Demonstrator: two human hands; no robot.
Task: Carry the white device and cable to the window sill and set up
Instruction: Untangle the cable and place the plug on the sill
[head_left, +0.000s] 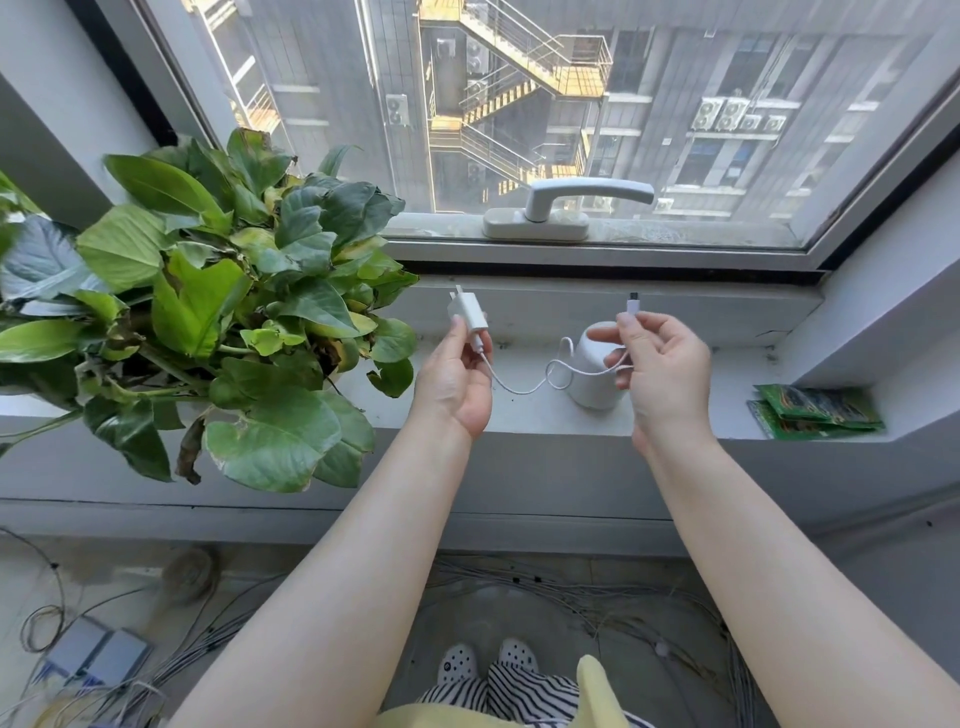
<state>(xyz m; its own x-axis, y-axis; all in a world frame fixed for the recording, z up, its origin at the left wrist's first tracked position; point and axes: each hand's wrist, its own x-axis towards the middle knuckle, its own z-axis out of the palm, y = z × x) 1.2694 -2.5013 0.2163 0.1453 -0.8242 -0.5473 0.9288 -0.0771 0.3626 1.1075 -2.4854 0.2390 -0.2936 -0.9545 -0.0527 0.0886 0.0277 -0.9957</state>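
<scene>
While hands (454, 374) hold cable (519, 387), white device (595, 371) upright, rounded.

Left of sill: potted plant (218, 312) spreads leaves over the window sill (519, 415) and past its front edge, blocking that end.
Middle of sill: bare strip between the leaves and the white device (597, 374); the cable (524, 387) hangs across it between left hand (457, 384) and right hand (660, 364).
Right of sill: green packets (815, 410) lie near the side wall; bare surface between them and the device.
Above sill: window handle (566, 208) juts inward from the frame.
Floor: loose wires (597, 587) below the sill.
</scene>
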